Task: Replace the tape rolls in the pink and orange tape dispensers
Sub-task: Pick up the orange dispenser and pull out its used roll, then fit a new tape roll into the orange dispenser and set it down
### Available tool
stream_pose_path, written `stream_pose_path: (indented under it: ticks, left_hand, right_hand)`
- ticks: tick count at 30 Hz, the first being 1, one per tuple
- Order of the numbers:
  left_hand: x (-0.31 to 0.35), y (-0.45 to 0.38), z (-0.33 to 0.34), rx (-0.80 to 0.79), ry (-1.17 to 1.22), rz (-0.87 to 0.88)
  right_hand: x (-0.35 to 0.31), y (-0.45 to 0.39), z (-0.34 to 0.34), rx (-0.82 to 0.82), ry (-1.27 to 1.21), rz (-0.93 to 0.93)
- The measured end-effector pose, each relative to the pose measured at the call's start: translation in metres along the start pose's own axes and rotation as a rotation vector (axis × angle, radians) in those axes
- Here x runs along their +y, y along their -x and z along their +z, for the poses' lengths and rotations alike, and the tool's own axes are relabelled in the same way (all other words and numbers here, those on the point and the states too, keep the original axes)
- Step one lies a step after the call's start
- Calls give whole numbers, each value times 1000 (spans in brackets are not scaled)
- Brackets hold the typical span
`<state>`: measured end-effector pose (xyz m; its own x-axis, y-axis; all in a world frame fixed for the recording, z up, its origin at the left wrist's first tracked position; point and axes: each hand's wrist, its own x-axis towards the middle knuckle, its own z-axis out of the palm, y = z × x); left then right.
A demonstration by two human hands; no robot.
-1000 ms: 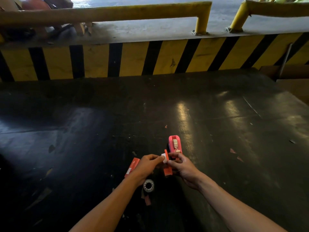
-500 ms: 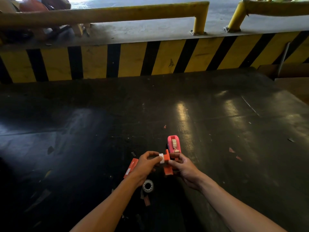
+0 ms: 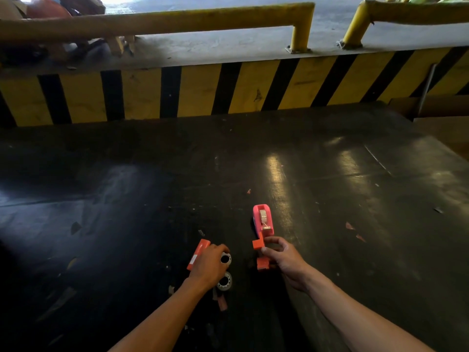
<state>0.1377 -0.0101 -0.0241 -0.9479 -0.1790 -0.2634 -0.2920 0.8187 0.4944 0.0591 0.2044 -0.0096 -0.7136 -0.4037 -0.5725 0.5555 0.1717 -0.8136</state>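
Note:
The pink tape dispenser stands on the dark surface with a tape roll in it, just beyond my right hand. My right hand grips the orange tape dispenser, its open end pointing left. My left hand holds a small tape roll low over the surface, apart from the orange dispenser. A second small tape roll lies flat just below it. An orange box-like piece lies partly under my left hand.
Small scraps of tape and paper lie around the work spot. A yellow-and-black striped kerb with yellow rails bounds the far side. Cardboard sits at the right edge.
My left hand has pulled a tape roll away from the orange dispenser, moving left and down toward the surface. My right hand keeps hold of the orange dispenser.

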Motion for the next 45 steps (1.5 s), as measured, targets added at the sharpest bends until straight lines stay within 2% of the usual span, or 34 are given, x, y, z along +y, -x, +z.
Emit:
stream_pose_path:
  ticks: [5, 10, 21, 28, 31, 36, 38, 45]
  left_hand:
    - [-4, 10, 1, 43, -11, 31]
    - [-16, 16, -4, -140, -12, -20]
    - [-7, 20, -1, -114, 32, -121]
    - [13, 17, -17, 29, 356, -184]
    - [22, 13, -28, 41, 442, -191]
    - [35, 10, -38, 61, 732, -232]
    - [39, 11, -42, 50, 877, -272]
    - [46, 13, -50, -69, 1041, -278]
  right_hand:
    - [-1, 5, -3, -17, 11, 28]
    - [1, 7, -4, -14, 43, 34]
    - [2, 11, 4, -30, 108, 28]
    - [3, 7, 9, -51, 133, 3]
    - [0, 7, 13, -77, 120, -30]
    - [-3, 10, 21, -100, -18, -142]
    - [-5, 12, 22, -81, -53, -190]
    - [-12, 23, 24, -140, -56, -217]
